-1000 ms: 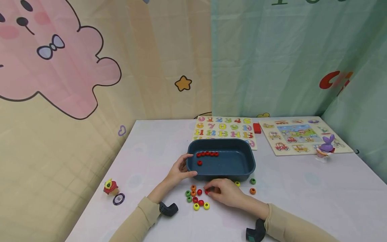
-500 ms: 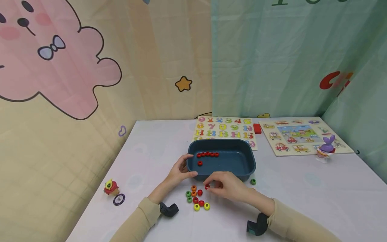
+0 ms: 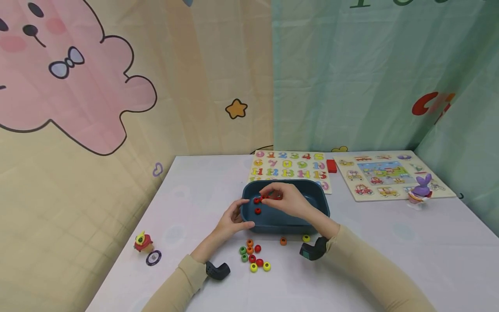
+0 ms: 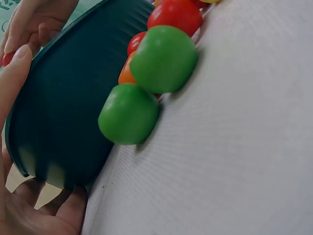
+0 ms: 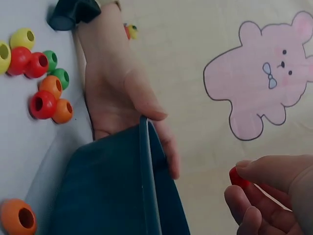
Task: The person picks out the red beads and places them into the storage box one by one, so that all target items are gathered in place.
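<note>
My left hand (image 3: 230,221) grips the left end of a dark blue tray (image 3: 288,229), thumb on the near side and fingers on the far side. My right hand (image 3: 290,200) is over the tray. Between its thumb and fingertips it pinches a red bead (image 5: 238,177), clearest in the right wrist view. Inside the tray lie several red beads, among them a single red bead (image 3: 257,211) in front of a row that my right hand partly hides. On the table before the tray, orange, green, red and yellow beads (image 3: 254,267) lie in a cluster.
An orange bead (image 3: 283,241) and a yellow bead (image 3: 306,238) lie near the tray's front. Behind stand a number board (image 3: 288,164), a red block (image 3: 331,165) and a picture puzzle (image 3: 386,173) with a purple rabbit figure (image 3: 422,186). A cupcake toy (image 3: 143,242) and round chip (image 3: 153,258) lie left.
My right hand has lifted a red bead from the table beside the cluster and carried it up and forward over the tray. My left hand keeps its hold on the tray.
</note>
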Tool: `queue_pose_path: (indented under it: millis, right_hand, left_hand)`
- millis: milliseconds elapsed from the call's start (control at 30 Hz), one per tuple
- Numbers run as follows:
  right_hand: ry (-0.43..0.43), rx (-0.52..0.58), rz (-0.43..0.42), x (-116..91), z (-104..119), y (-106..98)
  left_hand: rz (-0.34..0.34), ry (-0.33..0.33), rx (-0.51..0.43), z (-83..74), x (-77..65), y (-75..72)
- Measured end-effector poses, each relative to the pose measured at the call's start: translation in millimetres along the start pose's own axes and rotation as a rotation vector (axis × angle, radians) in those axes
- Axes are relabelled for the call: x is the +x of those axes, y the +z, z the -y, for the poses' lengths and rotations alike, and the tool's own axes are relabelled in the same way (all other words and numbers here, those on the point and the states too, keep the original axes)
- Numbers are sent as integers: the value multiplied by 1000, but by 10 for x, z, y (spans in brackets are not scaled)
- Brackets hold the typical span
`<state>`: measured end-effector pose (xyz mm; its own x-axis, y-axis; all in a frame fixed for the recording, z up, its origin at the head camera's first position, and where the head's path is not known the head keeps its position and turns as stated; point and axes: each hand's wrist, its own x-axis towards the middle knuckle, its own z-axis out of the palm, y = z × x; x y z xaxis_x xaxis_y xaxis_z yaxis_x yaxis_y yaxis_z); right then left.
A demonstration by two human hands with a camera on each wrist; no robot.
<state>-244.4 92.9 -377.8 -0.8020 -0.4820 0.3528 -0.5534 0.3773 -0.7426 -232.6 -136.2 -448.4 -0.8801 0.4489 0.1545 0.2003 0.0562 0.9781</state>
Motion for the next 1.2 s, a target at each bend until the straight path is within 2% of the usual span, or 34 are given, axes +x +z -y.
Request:
queue_pose_path:
  millis: [100,200,433,767,900,1200]
  right_hand:
    - [73,11,-10,122,-104,34]
    - [131,5,-13,203,-224,89]
    - [205,-33,45,236,-459,203]
    - [231,-206,179,230,-503,296]
    - [229,-259,206,225,-513,322]
    - [197,-257,214,224,-527,337]
  left_hand:
    - [-10,11,4,110,25,-24]
    - [-20,8,13,149,33,-30]
    - [-31,5,24,147,32,-14]
    - [-31,16,38,153,33,-30]
    - [-32,19,33,162,37,-29]
    - [-31,-30,18,107,29,-21]
